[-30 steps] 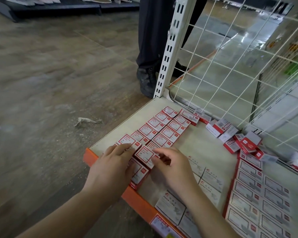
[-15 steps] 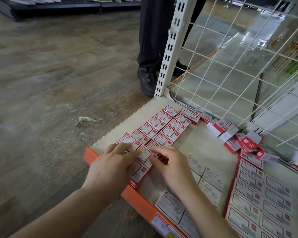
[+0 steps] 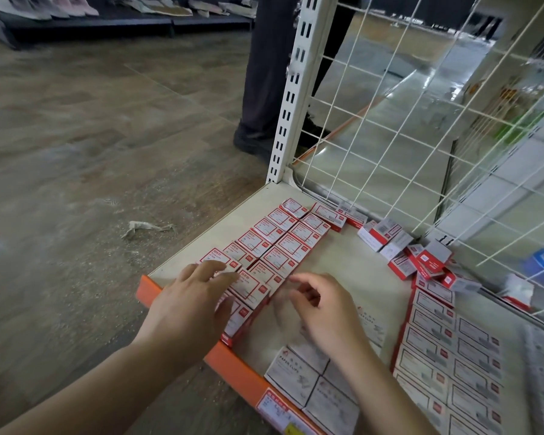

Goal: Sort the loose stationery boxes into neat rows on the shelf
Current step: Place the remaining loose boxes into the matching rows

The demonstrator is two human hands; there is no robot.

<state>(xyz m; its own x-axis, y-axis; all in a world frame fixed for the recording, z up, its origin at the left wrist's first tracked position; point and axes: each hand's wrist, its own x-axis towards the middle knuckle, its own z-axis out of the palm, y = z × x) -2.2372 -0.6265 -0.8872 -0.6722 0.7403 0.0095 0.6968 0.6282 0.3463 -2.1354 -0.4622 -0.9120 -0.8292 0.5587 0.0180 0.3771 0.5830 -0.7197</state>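
Note:
Two rows of small red-and-white stationery boxes [image 3: 280, 243] lie flat along the left side of the cream shelf [image 3: 343, 265]. My left hand [image 3: 190, 304] rests on the nearest boxes of those rows, fingers straight and flat on their tops. My right hand [image 3: 319, 312] hovers just right of the rows, fingers loosely curled, holding nothing. A loose heap of the same boxes [image 3: 421, 259] lies tumbled at the back by the wire grid. More boxes sit in neat rows [image 3: 446, 353] at the right.
White paper-clip boxes [image 3: 299, 378] lie at the front under my right wrist. An orange rail [image 3: 230, 359] edges the shelf front. A white slotted post [image 3: 292, 89] and a wire grid [image 3: 405, 120] close the back. A person's dark leg and shoe [image 3: 255, 133] stand behind the post.
My right hand has lifted off the row's near boxes and drawn slightly right, fingers curling. My left hand stays pressed on the front boxes.

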